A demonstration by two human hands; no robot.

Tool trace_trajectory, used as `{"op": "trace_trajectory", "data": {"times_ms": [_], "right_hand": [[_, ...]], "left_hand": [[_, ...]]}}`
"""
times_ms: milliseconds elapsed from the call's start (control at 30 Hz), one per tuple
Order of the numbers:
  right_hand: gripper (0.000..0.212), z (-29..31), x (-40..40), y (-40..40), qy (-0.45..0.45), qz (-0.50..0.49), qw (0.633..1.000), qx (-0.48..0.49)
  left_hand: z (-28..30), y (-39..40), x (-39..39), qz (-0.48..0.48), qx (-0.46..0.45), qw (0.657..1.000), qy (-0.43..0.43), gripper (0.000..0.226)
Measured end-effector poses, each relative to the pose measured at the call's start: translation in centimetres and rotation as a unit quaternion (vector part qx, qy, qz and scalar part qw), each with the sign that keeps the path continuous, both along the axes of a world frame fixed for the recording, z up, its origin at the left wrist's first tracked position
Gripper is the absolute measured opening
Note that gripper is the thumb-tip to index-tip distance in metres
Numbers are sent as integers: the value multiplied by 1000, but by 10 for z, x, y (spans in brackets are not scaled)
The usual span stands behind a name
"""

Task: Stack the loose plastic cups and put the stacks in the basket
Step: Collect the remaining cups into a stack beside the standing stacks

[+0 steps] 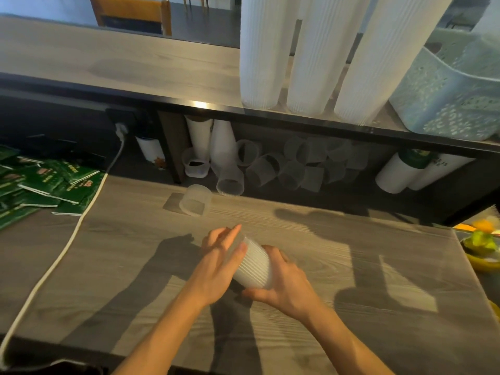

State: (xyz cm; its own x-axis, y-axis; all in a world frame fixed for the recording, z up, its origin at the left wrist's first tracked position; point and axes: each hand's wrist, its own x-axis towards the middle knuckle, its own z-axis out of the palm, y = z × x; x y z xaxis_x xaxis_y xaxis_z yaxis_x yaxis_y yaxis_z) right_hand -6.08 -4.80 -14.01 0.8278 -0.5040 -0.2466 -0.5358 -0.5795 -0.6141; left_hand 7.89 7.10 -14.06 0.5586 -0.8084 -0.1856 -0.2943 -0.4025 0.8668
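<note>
Translucent ribbed plastic fills my head view: a short stack of cups (254,263) lies tilted above the grey wood-grain desk (365,255), held between both hands; my right hand (284,285) curls round its lower, wider end with the thumb underneath; my left hand (219,266) has its fingers straight and lies against the stack's upper end, thumb along the ribbed side, gripping nothing. Around the hands the desk surface is bare on all sides, with the near edge running dark along the bottom of the view; one loose cup (195,200) stands mouth-down just beyond, apart from the hands; a second cup (230,180) lies on its side near the desk's far edge, its mouth toward me; behind it more loose cups (297,166) lie heaped under the raised shelf (121,69). On that shelf three tall white cup stacks (305,55) stand close together, and just to their right sits the pale perforated basket (446,93), its near wall at the shelf's front edge. A white cable (54,263) borders the left side of the open area; green booklets (40,185) are scattered beyond it; at the right edge fruit in a yellow bowl (483,247) crowds the corner.
</note>
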Motion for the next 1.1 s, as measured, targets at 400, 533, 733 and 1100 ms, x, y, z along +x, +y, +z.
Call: {"op": "trace_trajectory", "data": {"times_ms": [400,533,733,1100], "right_hand": [[94,2,14,-4,1,-40,999,26],[93,-2,13,-6,14,-48,998,30],[95,-3,7,-12,18,-74,996,44],[95,6,-12,-19,7,-49,998,41]], "left_hand": [[-27,-37,135,279,109,948,-108,102],[-49,-48,148,305,118,941,-85,98],[-41,-37,134,317,36,945,-70,82],[13,-1,59,162,-84,983,9,78]]}}
